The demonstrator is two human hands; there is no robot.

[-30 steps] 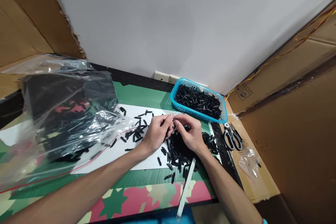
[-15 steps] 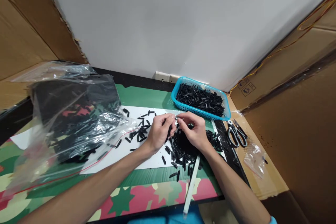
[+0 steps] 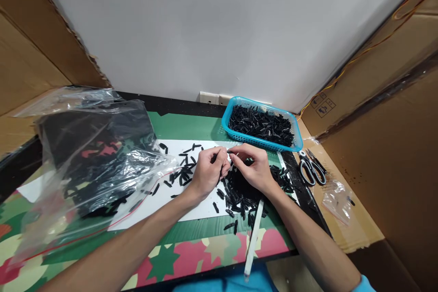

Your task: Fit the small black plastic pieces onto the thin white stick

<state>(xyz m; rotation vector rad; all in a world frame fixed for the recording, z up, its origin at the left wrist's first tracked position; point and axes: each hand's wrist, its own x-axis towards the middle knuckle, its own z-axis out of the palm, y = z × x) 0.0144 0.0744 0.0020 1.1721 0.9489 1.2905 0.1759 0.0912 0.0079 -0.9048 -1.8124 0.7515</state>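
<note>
Head view: little is changing; the handling is carrying on.
Left hand (image 3: 209, 168): curling closed, contents unclear.
Right hand (image 3: 252, 166): pinching a black sliver (image 3: 229, 151).
Heap (image 3: 240, 192): lying below, basket (image 3: 251, 140) standing behind.

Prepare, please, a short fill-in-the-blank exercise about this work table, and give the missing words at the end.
The colour of the basket holding black pieces is ____.
The paper under the loose pieces is coloured ____.
The scissors lie nearer to the ____ hand.
The big plastic bag lies on the person's ____ side.
Missing words: blue; white; right; left.
</note>
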